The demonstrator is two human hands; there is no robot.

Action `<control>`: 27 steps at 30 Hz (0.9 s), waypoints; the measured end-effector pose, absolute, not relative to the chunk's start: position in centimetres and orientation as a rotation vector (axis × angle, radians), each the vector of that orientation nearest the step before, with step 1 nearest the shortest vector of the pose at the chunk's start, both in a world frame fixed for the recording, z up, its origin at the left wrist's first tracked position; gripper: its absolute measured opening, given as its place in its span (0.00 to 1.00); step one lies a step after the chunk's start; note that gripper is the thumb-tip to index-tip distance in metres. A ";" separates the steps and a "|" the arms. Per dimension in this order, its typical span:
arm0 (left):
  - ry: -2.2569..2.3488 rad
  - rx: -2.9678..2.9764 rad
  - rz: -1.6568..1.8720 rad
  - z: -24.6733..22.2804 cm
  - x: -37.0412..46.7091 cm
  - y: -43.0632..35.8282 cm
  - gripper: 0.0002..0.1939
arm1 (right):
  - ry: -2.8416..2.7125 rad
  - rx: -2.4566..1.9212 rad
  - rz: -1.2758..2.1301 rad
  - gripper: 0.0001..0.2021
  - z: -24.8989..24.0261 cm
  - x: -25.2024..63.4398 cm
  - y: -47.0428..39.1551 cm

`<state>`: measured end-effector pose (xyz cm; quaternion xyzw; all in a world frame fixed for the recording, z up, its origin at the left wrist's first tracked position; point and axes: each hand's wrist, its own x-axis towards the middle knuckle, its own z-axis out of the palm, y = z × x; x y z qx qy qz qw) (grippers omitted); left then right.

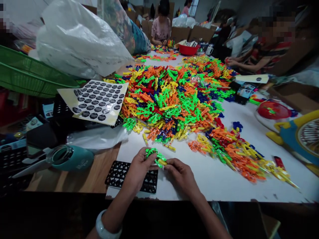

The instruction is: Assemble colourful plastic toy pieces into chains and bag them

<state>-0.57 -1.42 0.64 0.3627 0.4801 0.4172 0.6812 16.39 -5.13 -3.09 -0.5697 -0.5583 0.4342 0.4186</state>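
Note:
My left hand (139, 167), with a pale bangle on its wrist, is closed on a bright green plastic piece (152, 152) near the table's front edge. My right hand (180, 174) pinches a small yellow piece (161, 162) that touches the green one. Under my left hand and wrist lies a black perforated tray (117, 174), partly hidden. Just beyond my hands rises a large pile of green, orange, yellow, red and blue plastic pieces (171, 96).
A sheet of black round stickers (99, 99) lies left of the pile, with a teal bottle (77, 158) nearer me. A green basket (30, 74) stands far left. On the right are a yellow-blue fan (305, 136) and a seated person (266, 56); another person (160, 30) sits beyond.

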 end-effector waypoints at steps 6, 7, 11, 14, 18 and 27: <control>1.588 1.665 0.928 0.5 -3.4 5.5 0.15 | -1.412 -1.754 0.297 0.16 -2.9 24.3 -4.8; 1.754 1.850 0.876 0.5 -3.9 7.1 0.17 | -1.426 -1.784 0.113 0.17 -3.0 24.9 -4.6; 2.141 2.133 0.504 -0.2 -4.4 11.2 0.23 | -1.643 -1.664 0.008 0.15 -3.4 23.2 -3.7; 2.101 2.172 0.449 -0.7 -3.6 10.5 0.20 | -1.829 -1.571 0.128 0.15 -3.6 19.7 -2.4; 2.041 2.211 0.423 -1.0 -3.1 7.8 0.18 | -1.998 -1.673 0.046 0.07 -3.2 16.9 -0.7; 1.872 1.855 0.749 -0.4 -5.0 5.7 0.15 | -1.905 -1.792 0.290 0.02 -2.1 17.4 -1.8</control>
